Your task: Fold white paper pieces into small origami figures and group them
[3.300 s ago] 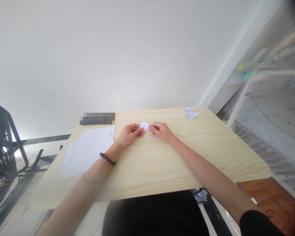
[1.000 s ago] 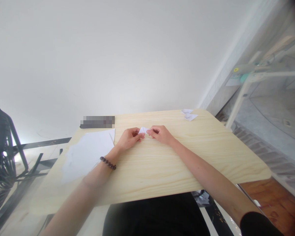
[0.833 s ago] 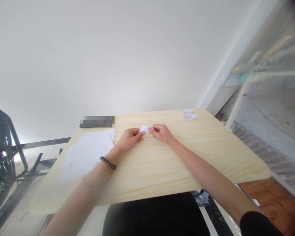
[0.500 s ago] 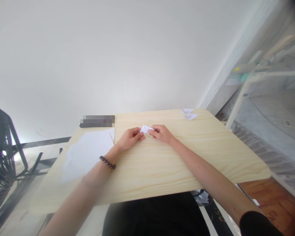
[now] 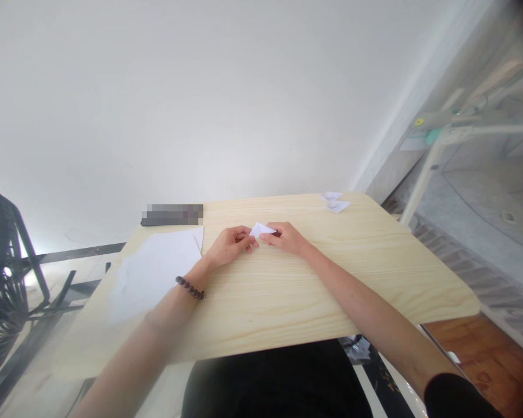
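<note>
Between my hands is a small folded white paper point(image 5: 261, 229), triangular at the top, held just above the middle of the table. My left hand point(image 5: 232, 244) pinches its left corner with thumb and fingers; a beaded bracelet circles that wrist. On the other side my right hand point(image 5: 285, 237) grips the paper, thumb across the front and fingers behind. The fingers hide part of its lower edge and the back.
White paper sheets point(image 5: 157, 267) lie on the left of the wooden table point(image 5: 287, 307). A dark, blurred-out flat object point(image 5: 172, 216) is at the back left. Folded paper pieces point(image 5: 337, 205) rest at the back right. Behind stands a white wall point(image 5: 244, 104).
The folded paper has turned slightly and shows more of its right side. My right thumb has shifted a little left and down along it; my left hand has barely moved.
</note>
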`<action>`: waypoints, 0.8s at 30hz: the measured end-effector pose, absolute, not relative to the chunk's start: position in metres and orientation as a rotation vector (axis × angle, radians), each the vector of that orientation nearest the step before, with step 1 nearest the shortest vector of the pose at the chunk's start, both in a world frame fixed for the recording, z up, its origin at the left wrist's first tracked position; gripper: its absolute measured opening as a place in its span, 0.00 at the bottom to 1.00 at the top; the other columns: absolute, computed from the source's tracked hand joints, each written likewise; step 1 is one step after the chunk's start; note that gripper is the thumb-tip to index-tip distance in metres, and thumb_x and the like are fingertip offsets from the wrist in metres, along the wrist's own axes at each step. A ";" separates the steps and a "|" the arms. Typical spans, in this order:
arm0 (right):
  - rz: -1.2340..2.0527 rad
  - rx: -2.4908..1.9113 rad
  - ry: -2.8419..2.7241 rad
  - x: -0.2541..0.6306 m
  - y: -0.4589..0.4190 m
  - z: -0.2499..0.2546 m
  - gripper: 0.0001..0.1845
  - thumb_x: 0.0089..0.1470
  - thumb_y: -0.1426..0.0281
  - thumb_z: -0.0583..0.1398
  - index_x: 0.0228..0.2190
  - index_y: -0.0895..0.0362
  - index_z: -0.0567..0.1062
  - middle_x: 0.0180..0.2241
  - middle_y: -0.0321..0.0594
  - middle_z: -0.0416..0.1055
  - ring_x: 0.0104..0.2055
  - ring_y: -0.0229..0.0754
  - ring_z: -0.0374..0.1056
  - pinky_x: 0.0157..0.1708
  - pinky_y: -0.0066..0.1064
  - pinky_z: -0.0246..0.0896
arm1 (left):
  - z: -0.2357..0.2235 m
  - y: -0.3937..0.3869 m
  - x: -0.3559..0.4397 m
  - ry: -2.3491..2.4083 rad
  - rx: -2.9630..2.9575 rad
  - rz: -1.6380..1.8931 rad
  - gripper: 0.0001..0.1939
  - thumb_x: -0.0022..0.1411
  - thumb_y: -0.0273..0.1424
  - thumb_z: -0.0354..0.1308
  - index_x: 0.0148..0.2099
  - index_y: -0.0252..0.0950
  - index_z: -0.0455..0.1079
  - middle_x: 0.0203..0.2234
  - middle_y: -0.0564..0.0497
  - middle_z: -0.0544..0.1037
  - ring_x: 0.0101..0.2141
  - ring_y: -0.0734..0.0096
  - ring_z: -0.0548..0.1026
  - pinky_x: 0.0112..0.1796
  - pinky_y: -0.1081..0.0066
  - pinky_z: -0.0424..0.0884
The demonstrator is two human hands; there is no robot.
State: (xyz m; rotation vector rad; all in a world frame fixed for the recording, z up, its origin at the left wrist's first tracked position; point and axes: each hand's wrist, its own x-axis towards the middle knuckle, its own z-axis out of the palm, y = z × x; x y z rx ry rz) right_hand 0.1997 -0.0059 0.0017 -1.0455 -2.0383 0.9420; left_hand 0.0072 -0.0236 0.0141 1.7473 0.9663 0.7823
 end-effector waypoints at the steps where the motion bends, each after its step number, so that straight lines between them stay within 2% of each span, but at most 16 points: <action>1: 0.926 -1.044 -2.048 0.200 -0.006 0.002 0.13 0.46 0.63 0.54 0.20 0.60 0.67 0.19 0.34 0.66 0.21 0.31 0.59 0.22 0.22 0.51 | 0.014 -0.024 0.007 0.971 1.746 0.777 0.15 0.54 0.38 0.51 0.37 0.32 0.67 0.29 0.48 0.75 0.25 0.73 0.71 0.31 0.71 0.65; 6: 0.895 -1.036 -2.078 0.200 -0.007 0.003 0.13 0.46 0.64 0.54 0.19 0.61 0.67 0.19 0.34 0.66 0.21 0.31 0.58 0.22 0.22 0.50 | 0.013 -0.023 0.006 0.961 1.745 0.756 0.14 0.54 0.37 0.51 0.37 0.31 0.67 0.30 0.48 0.75 0.26 0.72 0.71 0.31 0.71 0.65; 11: 0.966 -1.002 -2.026 0.199 -0.008 0.004 0.12 0.46 0.63 0.55 0.24 0.60 0.68 0.21 0.35 0.67 0.23 0.32 0.62 0.23 0.22 0.53 | 0.012 -0.022 0.005 0.949 1.745 0.758 0.14 0.55 0.37 0.51 0.37 0.31 0.67 0.31 0.46 0.74 0.26 0.72 0.71 0.32 0.70 0.66; 18: 0.938 -0.987 -2.101 0.201 -0.006 0.002 0.13 0.48 0.63 0.54 0.22 0.61 0.69 0.21 0.35 0.67 0.22 0.31 0.59 0.24 0.23 0.52 | 0.012 -0.021 0.005 0.934 1.758 0.751 0.14 0.55 0.37 0.51 0.37 0.31 0.68 0.29 0.47 0.75 0.26 0.72 0.72 0.31 0.71 0.67; 24: 0.946 -1.003 -2.068 0.200 -0.007 0.003 0.12 0.47 0.63 0.54 0.24 0.61 0.69 0.21 0.35 0.67 0.23 0.32 0.61 0.24 0.22 0.53 | 0.011 -0.021 0.006 0.948 1.759 0.765 0.14 0.55 0.37 0.51 0.37 0.31 0.67 0.30 0.47 0.75 0.26 0.73 0.71 0.31 0.71 0.67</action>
